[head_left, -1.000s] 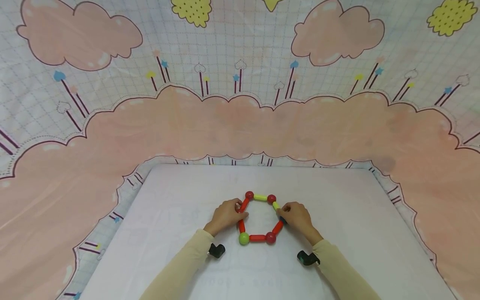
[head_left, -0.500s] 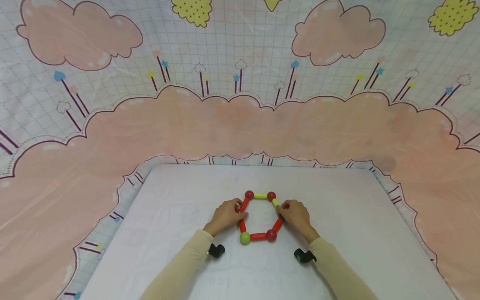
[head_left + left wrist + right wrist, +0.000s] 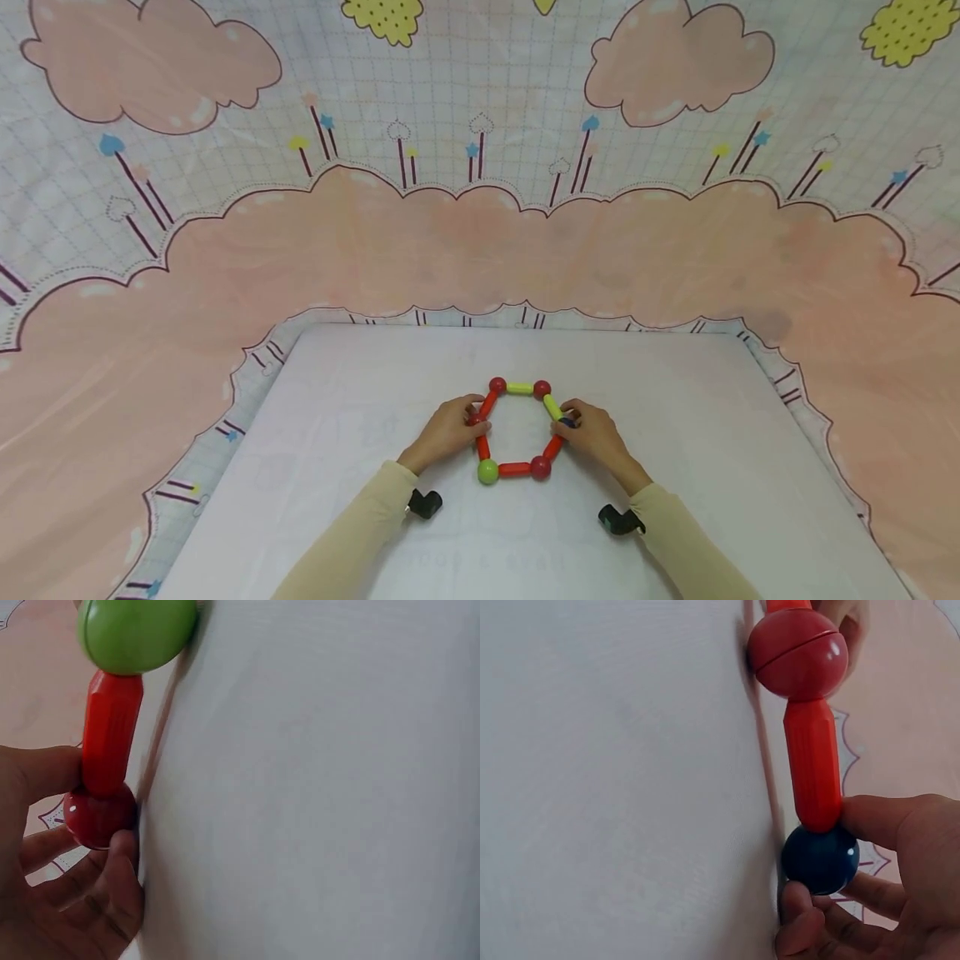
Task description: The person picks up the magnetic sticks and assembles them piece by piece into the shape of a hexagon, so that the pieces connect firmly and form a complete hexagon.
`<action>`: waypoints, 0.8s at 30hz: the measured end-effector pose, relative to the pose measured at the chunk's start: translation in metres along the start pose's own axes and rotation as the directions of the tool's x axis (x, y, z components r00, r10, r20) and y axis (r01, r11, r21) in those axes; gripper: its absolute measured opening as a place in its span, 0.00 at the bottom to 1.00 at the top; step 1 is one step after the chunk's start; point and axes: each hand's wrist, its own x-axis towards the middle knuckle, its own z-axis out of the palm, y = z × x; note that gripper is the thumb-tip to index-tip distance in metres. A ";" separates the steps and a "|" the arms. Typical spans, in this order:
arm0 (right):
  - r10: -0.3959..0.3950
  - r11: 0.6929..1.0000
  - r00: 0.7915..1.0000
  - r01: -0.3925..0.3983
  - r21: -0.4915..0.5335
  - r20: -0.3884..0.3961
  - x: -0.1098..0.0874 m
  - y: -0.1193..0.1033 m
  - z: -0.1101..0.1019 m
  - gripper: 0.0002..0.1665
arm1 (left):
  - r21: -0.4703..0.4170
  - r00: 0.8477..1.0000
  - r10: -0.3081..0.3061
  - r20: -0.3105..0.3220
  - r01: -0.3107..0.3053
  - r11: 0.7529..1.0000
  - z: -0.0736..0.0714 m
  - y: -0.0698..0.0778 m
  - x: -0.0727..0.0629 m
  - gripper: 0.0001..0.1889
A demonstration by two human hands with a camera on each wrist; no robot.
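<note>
On the white tabletop lies a closed, roughly hexagonal ring of rods and balls. Its left corner is a red ball (image 3: 99, 817), which my left hand (image 3: 447, 428) holds between thumb and fingers. Opposite it, my right hand (image 3: 597, 435) holds the dark blue ball (image 3: 821, 859) at the right corner. A green ball (image 3: 488, 472) marks the near left corner, joined by a red rod (image 3: 514, 470) to a red ball (image 3: 541, 467). Along the far side a yellow rod (image 3: 519, 388) links a red ball (image 3: 497, 386) and another red ball (image 3: 542, 389).
The white tabletop (image 3: 360, 383) extends around the ring. Behind and beside it hangs a printed cloth (image 3: 480, 258) with pink clouds. A black wrist device (image 3: 426, 503) sits by the left sleeve, and a similar black device (image 3: 621, 521) by the right one.
The ring's right side has shifted slightly away from me, so its far yellow rod lies more level. The right fingers have moved a little, and more of the blue ball shows.
</note>
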 end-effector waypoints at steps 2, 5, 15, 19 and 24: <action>-0.007 1.000 1.000 0.008 0.010 -0.002 -0.001 0.001 0.001 0.24 | -0.019 1.000 0.003 -0.014 -0.004 1.000 0.001 -0.001 0.000 0.26; -0.001 1.000 1.000 0.001 0.022 -0.009 -0.001 0.002 0.003 0.24 | -0.039 1.000 0.003 -0.030 -0.004 0.999 0.003 -0.001 0.001 0.26; 0.021 0.999 1.000 -0.020 0.044 -0.021 -0.002 0.000 0.002 0.23 | -0.058 0.996 -0.016 -0.089 0.011 0.998 0.006 -0.002 0.004 0.23; 0.029 0.997 0.999 -0.027 0.066 -0.028 -0.002 0.002 0.000 0.21 | -0.054 0.991 -0.013 -0.131 0.006 0.999 0.006 -0.002 0.005 0.20; 0.021 0.996 0.999 -0.019 0.084 -0.027 0.000 0.006 -0.002 0.19 | -0.045 0.988 -0.018 -0.153 0.011 0.999 0.007 -0.004 0.006 0.18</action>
